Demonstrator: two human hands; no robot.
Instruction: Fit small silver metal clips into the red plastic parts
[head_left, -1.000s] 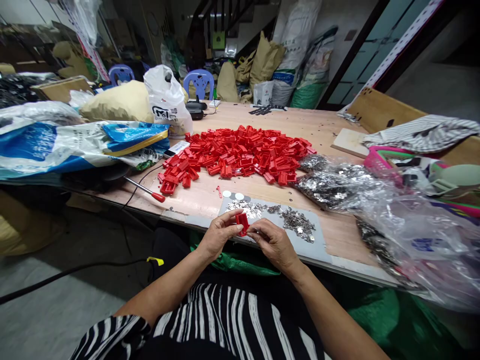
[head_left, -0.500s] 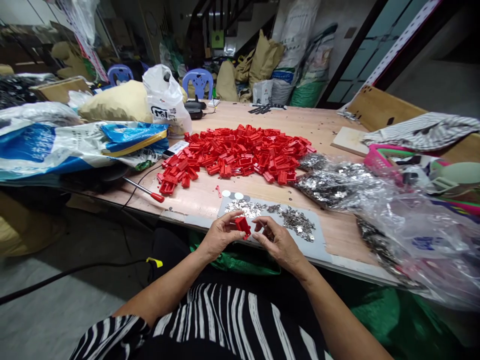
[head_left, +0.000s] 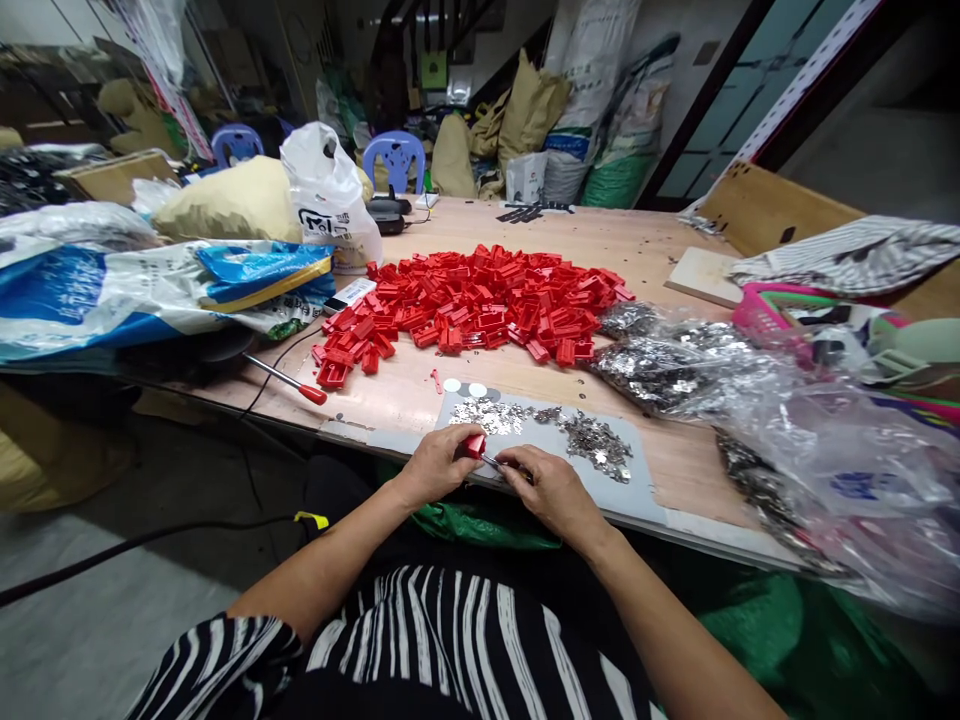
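My left hand (head_left: 436,464) is closed on a small red plastic housing (head_left: 475,446), gripped between thumb and fingers above the near edge of the table. Closed too, my right hand (head_left: 551,488) holds a thin tool with a metal shaft (head_left: 491,461). Its tip meets the right end of the housing; the palm hides most of its handle, so its exact kind is unclear. Just beyond both hands lies a grey mat (head_left: 551,440). Bright flat metal pieces (head_left: 491,415) are spread on its left part, and darker small metal pieces (head_left: 598,447) on its right.
A wide heap of red plastic housings (head_left: 480,300) covers the table's middle. Clear bags of metal parts (head_left: 675,365) lie to the right, near a pink basket (head_left: 776,318). On the left are a red-tipped metal lever (head_left: 289,380) and a white plastic bag (head_left: 330,200).
The red housing has turned in my left hand and shifted slightly left and up. My right hand has brought the metal shaft against it, where a gap was before.
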